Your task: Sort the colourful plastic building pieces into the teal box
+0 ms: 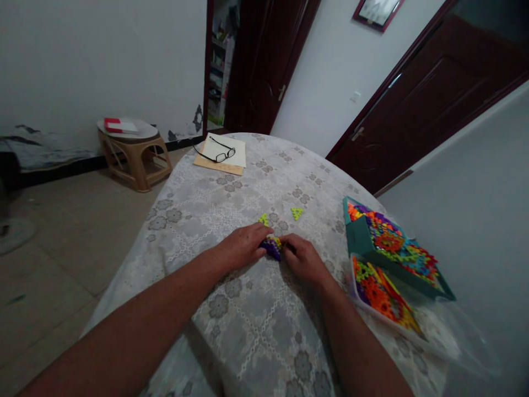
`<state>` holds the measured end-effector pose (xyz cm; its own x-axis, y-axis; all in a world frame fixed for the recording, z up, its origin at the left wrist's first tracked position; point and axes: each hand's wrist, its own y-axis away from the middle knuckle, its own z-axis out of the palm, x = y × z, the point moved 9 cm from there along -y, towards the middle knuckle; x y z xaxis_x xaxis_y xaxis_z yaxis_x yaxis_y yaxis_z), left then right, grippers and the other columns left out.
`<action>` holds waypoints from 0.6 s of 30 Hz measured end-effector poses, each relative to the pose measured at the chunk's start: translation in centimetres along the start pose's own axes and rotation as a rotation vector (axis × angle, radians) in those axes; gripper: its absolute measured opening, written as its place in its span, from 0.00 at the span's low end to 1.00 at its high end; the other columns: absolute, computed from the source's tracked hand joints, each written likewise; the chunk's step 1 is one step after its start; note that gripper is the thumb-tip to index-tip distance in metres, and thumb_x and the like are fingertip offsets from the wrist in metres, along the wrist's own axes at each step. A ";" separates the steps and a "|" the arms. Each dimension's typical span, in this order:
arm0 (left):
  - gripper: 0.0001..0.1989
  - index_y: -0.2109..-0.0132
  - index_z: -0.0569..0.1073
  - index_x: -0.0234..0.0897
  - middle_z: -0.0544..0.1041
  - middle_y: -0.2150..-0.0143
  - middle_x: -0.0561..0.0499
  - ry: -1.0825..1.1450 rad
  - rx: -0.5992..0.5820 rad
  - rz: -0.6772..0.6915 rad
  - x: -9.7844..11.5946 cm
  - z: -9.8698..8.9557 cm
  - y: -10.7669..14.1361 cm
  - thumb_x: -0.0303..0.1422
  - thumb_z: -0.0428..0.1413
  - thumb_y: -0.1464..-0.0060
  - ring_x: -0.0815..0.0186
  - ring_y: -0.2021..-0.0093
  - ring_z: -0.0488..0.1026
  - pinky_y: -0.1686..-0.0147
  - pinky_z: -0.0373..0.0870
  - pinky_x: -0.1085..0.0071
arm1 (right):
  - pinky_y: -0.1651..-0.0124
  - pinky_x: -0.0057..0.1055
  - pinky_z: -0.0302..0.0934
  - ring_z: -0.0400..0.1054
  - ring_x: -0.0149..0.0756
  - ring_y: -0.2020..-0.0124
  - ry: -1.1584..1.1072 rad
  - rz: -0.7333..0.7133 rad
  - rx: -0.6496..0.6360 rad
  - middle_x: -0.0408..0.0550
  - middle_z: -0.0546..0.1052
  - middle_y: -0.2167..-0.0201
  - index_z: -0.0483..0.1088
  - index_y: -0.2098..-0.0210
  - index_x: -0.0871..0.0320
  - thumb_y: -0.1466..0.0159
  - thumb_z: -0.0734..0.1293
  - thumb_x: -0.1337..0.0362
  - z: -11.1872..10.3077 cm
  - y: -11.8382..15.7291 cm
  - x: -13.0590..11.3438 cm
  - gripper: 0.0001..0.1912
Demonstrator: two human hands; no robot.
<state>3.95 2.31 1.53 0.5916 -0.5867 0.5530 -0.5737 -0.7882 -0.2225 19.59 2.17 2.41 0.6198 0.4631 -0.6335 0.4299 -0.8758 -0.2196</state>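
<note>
Between my two hands is a small purple and yellow assembly of plastic building pieces (271, 247), just above or on the tablecloth; I cannot tell which. My left hand (246, 246) grips it from the left, thumb below and fingers over the top. From the right, my right hand (303, 255) pinches its edge with curled fingers. One yellow-green triangular piece (263, 219) lies just beyond my left fingers, partly hidden by them. Another yellow-green triangular piece (296, 213) rests flat a little farther right, apart from both hands.
On the right stand a teal box (359, 237) and a clear plastic container (386, 318), both holding many colourful pieces. Black eyeglasses (221, 157) lie on papers (237, 149) at the table's far left. A stool (136, 160) stands beyond the round table's left edge.
</note>
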 end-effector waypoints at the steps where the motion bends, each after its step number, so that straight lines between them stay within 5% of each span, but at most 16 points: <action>1: 0.24 0.37 0.69 0.43 0.75 0.38 0.44 -0.001 -0.005 0.010 0.1 0.1 0.0 0.29 0.61 0.39 0.54 0.38 0.74 0.38 0.71 0.58 | 0.45 0.35 0.68 0.77 0.39 0.53 -0.024 0.001 -0.008 0.47 0.83 0.54 0.79 0.50 0.54 0.32 0.61 0.69 0.1 0.1 0.0 0.18; 5: 0.19 0.41 0.72 0.43 0.77 0.42 0.46 -0.016 -0.020 0.029 0.2 0.2 -0.3 0.29 0.60 0.38 0.55 0.41 0.75 0.40 0.71 0.60 | 0.43 0.39 0.69 0.78 0.41 0.51 -0.027 0.064 0.107 0.49 0.84 0.52 0.79 0.48 0.55 0.31 0.61 0.65 -0.8 -0.1 2.0 0.17; 10: 0.21 0.40 0.70 0.44 0.76 0.40 0.46 -0.016 -0.009 0.028 -0.2 0.5 -0.3 0.29 0.60 0.38 0.56 0.40 0.74 0.39 0.71 0.60 | 0.35 0.45 0.65 0.74 0.48 0.44 0.271 0.199 0.371 0.60 0.80 0.46 0.77 0.43 0.61 0.33 0.62 0.64 -4.0 -1.9 6.5 0.22; 14: 0.24 0.37 0.69 0.45 0.74 0.38 0.45 -0.016 -0.004 0.025 -0.4 0.6 -0.2 0.28 0.60 0.39 0.55 0.39 0.74 0.39 0.72 0.58 | 0.31 0.44 0.61 0.69 0.52 0.36 0.444 0.359 0.373 0.67 0.75 0.39 0.70 0.34 0.67 0.31 0.62 0.64 -5.3 -4.5 9.5 0.28; 18: 0.21 0.40 0.71 0.43 0.75 0.41 0.46 -0.010 -0.024 0.020 -0.2 0.5 -0.3 0.28 0.61 0.40 0.55 0.41 0.75 0.41 0.72 0.60 | 0.37 0.45 0.64 0.72 0.55 0.39 0.531 0.503 0.308 0.71 0.73 0.40 0.68 0.32 0.67 0.27 0.63 0.60 -5.4 -6.7 11.0 0.28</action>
<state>4.26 2.58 1.07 0.5858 -0.6039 0.5405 -0.5987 -0.7719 -0.2137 27.10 13.92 0.94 0.9553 -0.0627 -0.2891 -0.1373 -0.9597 -0.2454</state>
